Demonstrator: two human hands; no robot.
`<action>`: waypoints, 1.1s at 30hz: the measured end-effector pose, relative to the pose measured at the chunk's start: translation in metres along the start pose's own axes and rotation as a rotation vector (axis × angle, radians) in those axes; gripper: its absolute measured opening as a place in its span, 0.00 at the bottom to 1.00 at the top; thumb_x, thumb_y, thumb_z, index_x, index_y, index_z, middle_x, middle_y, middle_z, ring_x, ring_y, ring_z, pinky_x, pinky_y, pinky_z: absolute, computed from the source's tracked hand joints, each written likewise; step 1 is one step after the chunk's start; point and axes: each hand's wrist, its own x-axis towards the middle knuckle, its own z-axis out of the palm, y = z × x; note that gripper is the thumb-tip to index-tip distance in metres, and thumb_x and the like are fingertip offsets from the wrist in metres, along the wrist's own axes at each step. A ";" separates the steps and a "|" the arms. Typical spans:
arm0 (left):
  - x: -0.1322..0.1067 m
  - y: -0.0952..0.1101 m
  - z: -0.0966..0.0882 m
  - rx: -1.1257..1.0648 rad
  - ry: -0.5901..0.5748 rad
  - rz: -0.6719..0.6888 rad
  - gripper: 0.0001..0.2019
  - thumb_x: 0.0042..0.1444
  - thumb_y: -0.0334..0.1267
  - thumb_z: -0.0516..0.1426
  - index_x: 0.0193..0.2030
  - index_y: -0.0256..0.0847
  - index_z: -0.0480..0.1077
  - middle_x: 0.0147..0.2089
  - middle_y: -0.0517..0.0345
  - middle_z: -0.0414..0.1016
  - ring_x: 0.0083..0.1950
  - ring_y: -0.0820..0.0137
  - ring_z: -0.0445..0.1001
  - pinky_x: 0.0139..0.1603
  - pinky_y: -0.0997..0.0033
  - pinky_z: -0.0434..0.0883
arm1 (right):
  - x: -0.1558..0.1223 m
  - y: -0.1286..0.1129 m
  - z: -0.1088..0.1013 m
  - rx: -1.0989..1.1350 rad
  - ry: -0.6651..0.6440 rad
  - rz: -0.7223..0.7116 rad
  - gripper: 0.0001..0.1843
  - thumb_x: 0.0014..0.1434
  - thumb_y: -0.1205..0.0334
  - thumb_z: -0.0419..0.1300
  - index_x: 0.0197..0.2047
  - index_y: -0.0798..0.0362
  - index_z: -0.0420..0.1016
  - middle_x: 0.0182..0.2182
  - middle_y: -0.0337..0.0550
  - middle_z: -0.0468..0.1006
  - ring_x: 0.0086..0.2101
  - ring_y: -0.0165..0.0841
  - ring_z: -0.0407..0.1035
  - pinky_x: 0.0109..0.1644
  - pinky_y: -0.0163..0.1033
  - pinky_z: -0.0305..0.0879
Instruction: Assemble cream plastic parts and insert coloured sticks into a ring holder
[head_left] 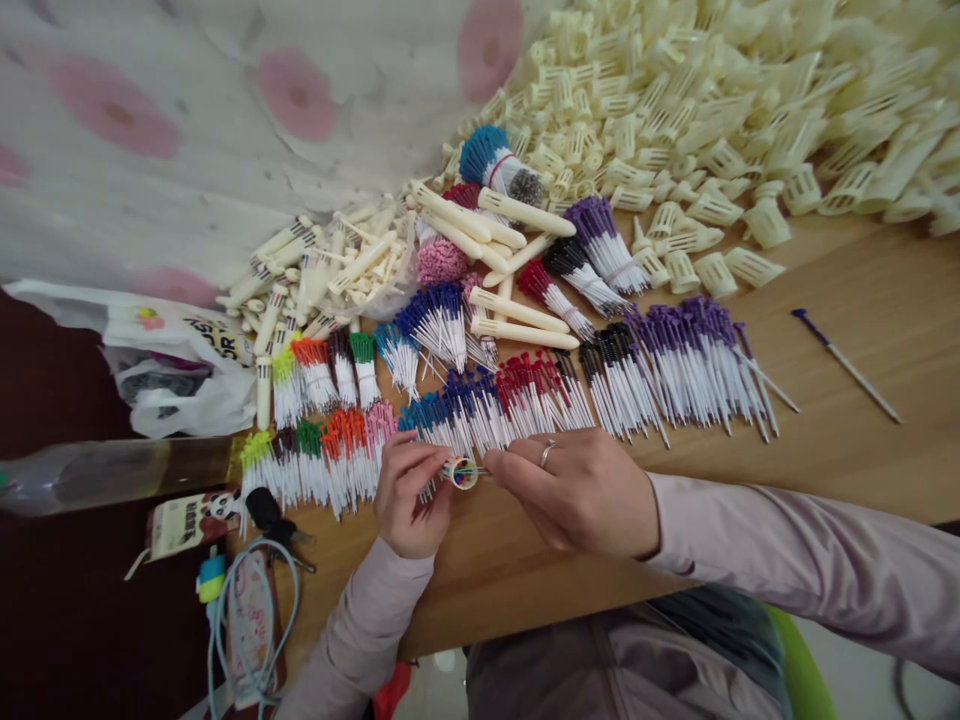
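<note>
My left hand (pixel 414 492) pinches a short cream pen barrel piece (pixel 463 474), its round open end turned toward my right hand and coloured bits showing inside. The fingers of my right hand (pixel 581 490), with a ring on one, are closed on a thin pen refill (pixel 482 471) whose end reaches into that opening. Just beyond my hands lie rows of white refills with coloured ends: red (pixel 532 385), blue (pixel 472 400), black (pixel 615 370), purple (pixel 694 350), orange (pixel 345 435) and yellow (pixel 257 450).
Slotted cream plastic parts (pixel 675 120) are heaped at the back right. Banded refill bundles (pixel 592 235) and cream pen barrels (pixel 517 320) lie mid-table. A single purple refill (pixel 847 365) lies right. At left are a plastic bottle (pixel 112 475), keys (pixel 274 518), a cable (pixel 217 625) and a plastic bag (pixel 180 360).
</note>
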 end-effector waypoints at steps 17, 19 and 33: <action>-0.001 0.000 -0.004 0.017 -0.045 -0.033 0.13 0.63 0.37 0.54 0.52 0.41 0.71 0.41 0.51 0.75 0.43 0.64 0.73 0.51 0.52 0.71 | 0.001 -0.001 -0.001 -0.001 0.042 0.019 0.09 0.62 0.70 0.48 0.40 0.56 0.69 0.23 0.37 0.70 0.22 0.30 0.60 0.23 0.38 0.46; -0.001 0.000 -0.004 0.020 -0.056 -0.029 0.13 0.63 0.37 0.53 0.53 0.41 0.71 0.41 0.51 0.75 0.44 0.64 0.73 0.51 0.52 0.70 | 0.001 -0.001 -0.001 -0.006 0.039 0.016 0.09 0.62 0.70 0.48 0.40 0.56 0.69 0.23 0.37 0.70 0.22 0.30 0.60 0.23 0.38 0.46; -0.002 0.001 -0.005 -0.009 -0.091 -0.026 0.15 0.65 0.37 0.51 0.55 0.40 0.71 0.41 0.50 0.75 0.42 0.63 0.73 0.54 0.49 0.68 | 0.001 -0.001 -0.003 -0.026 -0.002 0.027 0.09 0.61 0.71 0.48 0.40 0.56 0.69 0.22 0.37 0.69 0.22 0.30 0.60 0.24 0.37 0.47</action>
